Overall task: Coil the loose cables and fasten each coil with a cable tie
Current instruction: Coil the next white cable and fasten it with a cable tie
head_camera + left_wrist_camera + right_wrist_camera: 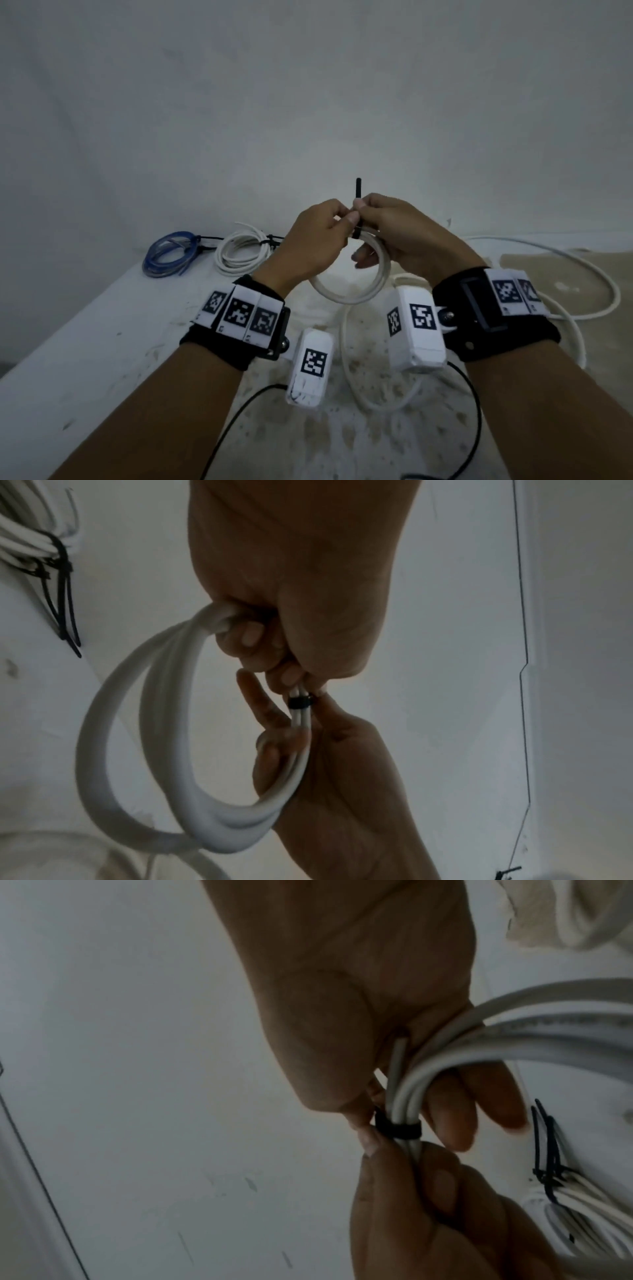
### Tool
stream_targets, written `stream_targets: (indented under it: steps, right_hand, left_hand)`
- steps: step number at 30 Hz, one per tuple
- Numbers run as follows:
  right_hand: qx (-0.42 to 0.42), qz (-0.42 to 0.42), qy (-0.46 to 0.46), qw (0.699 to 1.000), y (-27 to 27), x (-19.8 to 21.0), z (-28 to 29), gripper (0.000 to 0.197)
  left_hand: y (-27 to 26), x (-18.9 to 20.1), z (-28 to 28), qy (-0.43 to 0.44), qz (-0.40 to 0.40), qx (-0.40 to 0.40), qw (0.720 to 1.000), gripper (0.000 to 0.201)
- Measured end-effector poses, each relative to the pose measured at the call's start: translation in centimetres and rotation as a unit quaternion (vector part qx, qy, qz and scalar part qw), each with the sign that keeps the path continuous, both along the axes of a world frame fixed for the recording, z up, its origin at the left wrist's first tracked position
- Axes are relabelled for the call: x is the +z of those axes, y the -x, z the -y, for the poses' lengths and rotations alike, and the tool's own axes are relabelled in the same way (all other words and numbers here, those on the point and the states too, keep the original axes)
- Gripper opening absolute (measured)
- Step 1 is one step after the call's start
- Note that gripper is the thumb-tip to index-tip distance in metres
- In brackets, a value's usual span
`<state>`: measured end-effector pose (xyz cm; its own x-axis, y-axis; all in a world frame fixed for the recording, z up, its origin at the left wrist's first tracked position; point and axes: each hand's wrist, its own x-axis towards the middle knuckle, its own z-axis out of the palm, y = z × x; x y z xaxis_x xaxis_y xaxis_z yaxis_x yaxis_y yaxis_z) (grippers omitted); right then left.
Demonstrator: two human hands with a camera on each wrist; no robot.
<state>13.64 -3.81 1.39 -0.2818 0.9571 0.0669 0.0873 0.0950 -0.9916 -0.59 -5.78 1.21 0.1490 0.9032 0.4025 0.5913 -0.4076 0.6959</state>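
**White cable coil held up over table, black tie round it**

White cable coil [352, 284] is held in the air above the table [85, 342], between both hands. Left hand [308, 246] has its fingers curled round the coil strands just beside the black cable tie [397, 1127]; the left wrist view shows the strands passing through that fist. Right hand [400, 236] pinches the tie's tail between thumb and forefinger, its other fingers partly extended behind the coil. The tie's tail [358, 188] sticks straight up above the coil's top. The tie loop wraps the bundled strands snugly in both wrist views.

Left of the held coil, on the table's far edge: a tied white coil [243, 253] with a black tie, and further left a blue coil [171, 253], also tied. Right of the held coil, loose white cable [582, 274] lies in wide loops on the table, and more of it runs below the coil toward the near side. Each wrist wears a black band with printed markers [239, 313].
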Motion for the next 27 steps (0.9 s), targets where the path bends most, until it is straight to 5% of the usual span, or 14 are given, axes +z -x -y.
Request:
stream_targets:
  steps: [8,14,18,21,23,27]
  right_hand:
    - [0.024,0.002,-0.026,0.999,2.0,4.3,3.7,0.02]
    - [-0.044,-0.042,-0.042,0.997,4.8,6.2,5.4,0.012]
    - [-0.133,-0.171,-0.026,0.976,7.2,6.4,5.4,0.013]
    - [-0.176,-0.179,-0.054,0.966,10.3,5.5,5.6,0.018]
    - [-0.156,-0.18,-0.056,0.97,12.1,5.0,6.2,0.027]
    - [0.038,-0.193,0.028,0.98,12.9,4.4,7.2,0.037]
  left_hand:
    - [2.2,4.0,4.2,0.053,0.147,0.0,0.988,0.035]
    - [5.2,5.2,6.7,0.061,0.252,0.02,0.965,0.035]
    - [7.2,4.1,8.5,0.096,0.38,-0.003,0.92,0.03]
    - [7.9,3.4,8.8,0.084,0.499,-0.009,0.863,0.029]
    - [8.9,3.3,8.6,0.059,0.523,0.038,0.849,0.03]
    - [12.6,3.0,8.2,0.015,0.447,0.142,0.883,0.029]
